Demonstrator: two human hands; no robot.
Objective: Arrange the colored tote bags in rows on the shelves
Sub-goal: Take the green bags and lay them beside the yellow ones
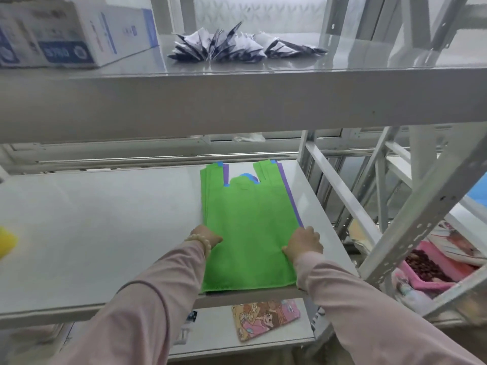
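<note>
A flat stack of tote bags lies on the right part of the middle shelf (92, 233), handles pointing away from me. The top green bag (250, 227) covers the rest; blue and purple edges (288, 191) peek out along the handles and the right side. My left hand (207, 239), with a bead bracelet on the wrist, presses against the stack's left edge. My right hand (303, 243) grips the right edge, fingers curled over the green fabric. Both sleeves are pale pink.
The upper shelf (237, 101) carries a white and blue cardboard box (73, 32) and a fan of dark and white packets (237, 44). A cartoon-print pouch (266, 318) lies on the shelf below. A slanted metal brace (427, 214) stands right, with pink items (434, 264) behind. A yellow thing (6, 242) shows far left.
</note>
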